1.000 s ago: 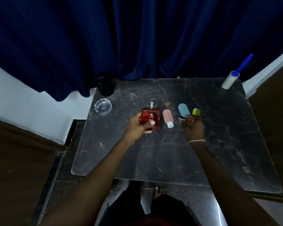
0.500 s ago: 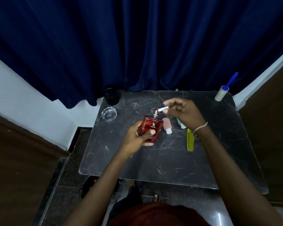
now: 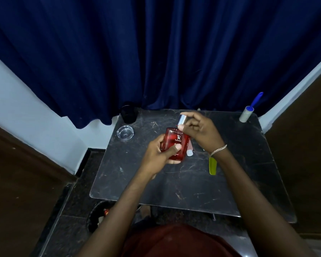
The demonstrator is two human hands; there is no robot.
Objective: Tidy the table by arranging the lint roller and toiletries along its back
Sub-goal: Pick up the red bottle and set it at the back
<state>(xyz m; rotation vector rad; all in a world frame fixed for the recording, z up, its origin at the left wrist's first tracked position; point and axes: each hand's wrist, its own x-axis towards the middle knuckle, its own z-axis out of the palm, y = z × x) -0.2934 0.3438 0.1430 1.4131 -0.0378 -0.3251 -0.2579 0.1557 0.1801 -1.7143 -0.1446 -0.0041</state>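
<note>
My left hand (image 3: 158,154) grips a red perfume bottle (image 3: 176,143) and holds it above the middle of the dark marble table (image 3: 156,184). My right hand (image 3: 200,130) pinches the bottle's silver cap (image 3: 182,120) right at the bottle's neck. A pink travel bottle (image 3: 190,152) lies just behind, mostly hidden by the perfume bottle. A yellow-green comb (image 3: 212,165) lies flat below my right wrist. The lint roller (image 3: 247,113), white with a blue handle, stands at the back right corner.
A clear glass ashtray (image 3: 125,133) and a black cup (image 3: 128,114) sit at the table's back left. A dark blue curtain (image 3: 156,52) hangs right behind the table. A bin (image 3: 100,216) stands on the floor under the front left edge.
My right hand left the small bottles, picked up the silver cap and brought it down to the perfume bottle's neck. My left hand lifted the bottle slightly. The camera view pulled back.
</note>
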